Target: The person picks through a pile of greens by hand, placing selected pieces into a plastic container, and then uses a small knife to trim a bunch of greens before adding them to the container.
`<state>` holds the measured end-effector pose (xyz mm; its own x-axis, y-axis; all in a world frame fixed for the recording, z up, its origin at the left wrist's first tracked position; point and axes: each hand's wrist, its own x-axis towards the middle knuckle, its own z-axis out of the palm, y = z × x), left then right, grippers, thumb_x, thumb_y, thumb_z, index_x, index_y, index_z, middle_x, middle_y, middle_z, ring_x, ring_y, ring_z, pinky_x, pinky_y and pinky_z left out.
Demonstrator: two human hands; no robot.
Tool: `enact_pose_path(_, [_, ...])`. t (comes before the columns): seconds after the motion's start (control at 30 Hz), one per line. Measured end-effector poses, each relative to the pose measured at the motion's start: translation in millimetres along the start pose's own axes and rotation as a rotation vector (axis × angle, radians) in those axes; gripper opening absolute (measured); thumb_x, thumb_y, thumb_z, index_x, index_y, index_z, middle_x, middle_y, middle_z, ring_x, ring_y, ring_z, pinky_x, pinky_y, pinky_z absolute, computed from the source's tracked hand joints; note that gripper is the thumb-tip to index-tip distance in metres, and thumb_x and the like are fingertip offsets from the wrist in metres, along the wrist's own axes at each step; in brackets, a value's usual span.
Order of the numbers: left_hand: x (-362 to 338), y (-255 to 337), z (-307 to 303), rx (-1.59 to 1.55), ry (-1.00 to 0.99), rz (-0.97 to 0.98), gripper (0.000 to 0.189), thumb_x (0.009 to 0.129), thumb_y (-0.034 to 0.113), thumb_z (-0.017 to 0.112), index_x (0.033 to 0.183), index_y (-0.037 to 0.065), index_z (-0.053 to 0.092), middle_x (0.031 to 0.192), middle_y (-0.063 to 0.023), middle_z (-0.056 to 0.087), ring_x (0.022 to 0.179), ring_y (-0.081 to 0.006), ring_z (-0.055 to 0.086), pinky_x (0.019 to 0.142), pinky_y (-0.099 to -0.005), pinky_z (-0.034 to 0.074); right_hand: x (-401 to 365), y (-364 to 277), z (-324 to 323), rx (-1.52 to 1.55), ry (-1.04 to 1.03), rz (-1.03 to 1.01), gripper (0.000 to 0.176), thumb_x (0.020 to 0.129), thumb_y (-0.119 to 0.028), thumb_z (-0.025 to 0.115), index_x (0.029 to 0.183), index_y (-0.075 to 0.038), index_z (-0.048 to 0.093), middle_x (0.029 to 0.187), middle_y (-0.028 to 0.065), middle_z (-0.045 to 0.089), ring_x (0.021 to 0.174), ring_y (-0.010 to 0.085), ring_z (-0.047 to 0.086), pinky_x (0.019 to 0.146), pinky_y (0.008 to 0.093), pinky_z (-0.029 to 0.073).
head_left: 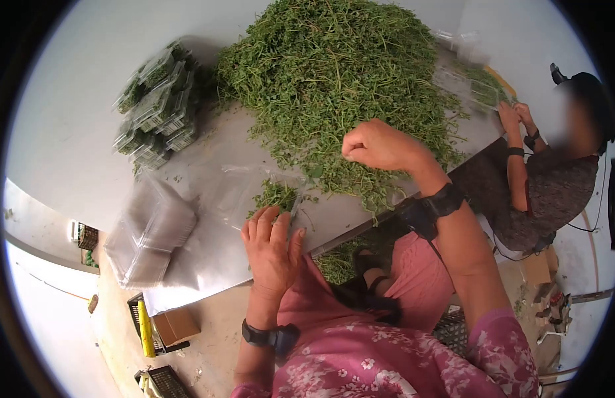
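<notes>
A large heap of leafy green herbs (334, 73) covers the far middle of the table. My right hand (380, 144) is closed above the near side of the heap, its fingers curled in; anything inside them is hidden. In front of me lies an open clear plastic clamshell box (231, 189), a small bunch of greens (277, 195) in one half. My left hand (273, 242) rests at the near edge of that box, fingers stretched out and slightly apart.
Stacked empty clamshells (151, 229) stand at the left, with filled clamshells (158, 106) piled behind. A co-worker (553, 172) sits at the right, hands (516, 118) by another clear box. Black crates (165, 325) and a cardboard box (177, 325) are on the floor.
</notes>
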<state>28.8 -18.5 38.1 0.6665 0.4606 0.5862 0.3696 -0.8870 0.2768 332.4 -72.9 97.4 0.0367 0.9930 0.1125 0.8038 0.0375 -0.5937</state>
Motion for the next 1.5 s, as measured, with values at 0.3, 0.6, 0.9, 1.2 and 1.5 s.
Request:
enact_pose_path(0.3, [-16.7,-4.2,15.5,0.053,0.172,0.0,0.029,0.087,0.012,0.069,0.114,0.002,0.063,0.125,-0.0159,0.06,0.124,-0.0393,0.05,0.106,-0.0531,0.035,-42.0,-3.7,1.3,0.147,-0.461,0.282,0.019,0.086,-0.015,0.066,0.097,-0.003,0.075,0.079,0.0063,0.073,0.061,0.0142,0.07,0.059,0.0309,0.053])
enact_pose_path(0.6, [-23.1,-13.5,22.9,0.045,0.19,0.005,0.026,0.089,0.012,0.066,0.113,0.002,0.063,0.124,-0.0159,0.06,0.124,-0.0401,0.05,0.105,-0.0533,0.035,-23.4,7.4,28.9,0.162,-0.226,0.054,0.023,0.09,-0.014,0.066,0.108,-0.001,0.071,0.09,0.0084,0.074,0.08,0.0145,0.071,0.069,0.0308,0.055])
enact_pose_path(0.9, [-24.8,-15.9,24.9,0.011,0.198,-0.015,0.023,0.091,0.013,0.064,0.111,0.003,0.063,0.124,-0.0158,0.06,0.123,-0.0403,0.05,0.104,-0.0533,0.036,-18.8,31.2,-1.9,0.202,0.092,0.177,0.013,0.085,-0.012,0.07,0.092,-0.001,0.071,0.076,0.0054,0.07,0.067,0.0142,0.064,0.061,0.0327,0.05])
enact_pose_path(1.2, [-24.0,-14.7,26.7,0.006,0.208,-0.021,0.021,0.09,0.011,0.064,0.109,0.003,0.064,0.123,-0.0156,0.06,0.122,-0.0399,0.051,0.104,-0.0522,0.037,-29.5,17.6,-4.2,-0.146,-0.228,0.262,0.016,0.078,-0.012,0.076,0.09,-0.003,0.071,0.08,0.0119,0.071,0.072,0.0239,0.069,0.063,0.0375,0.051])
enact_pose_path(1.5, [-24.2,-15.1,27.7,0.025,0.209,-0.018,0.02,0.09,0.012,0.065,0.108,0.003,0.065,0.122,-0.0151,0.06,0.122,-0.0393,0.051,0.103,-0.0516,0.037,-25.9,32.5,28.6,-0.4,-0.261,0.264,0.01,0.074,-0.005,0.069,0.083,-0.003,0.065,0.076,0.0106,0.065,0.073,0.0269,0.065,0.064,0.04,0.049])
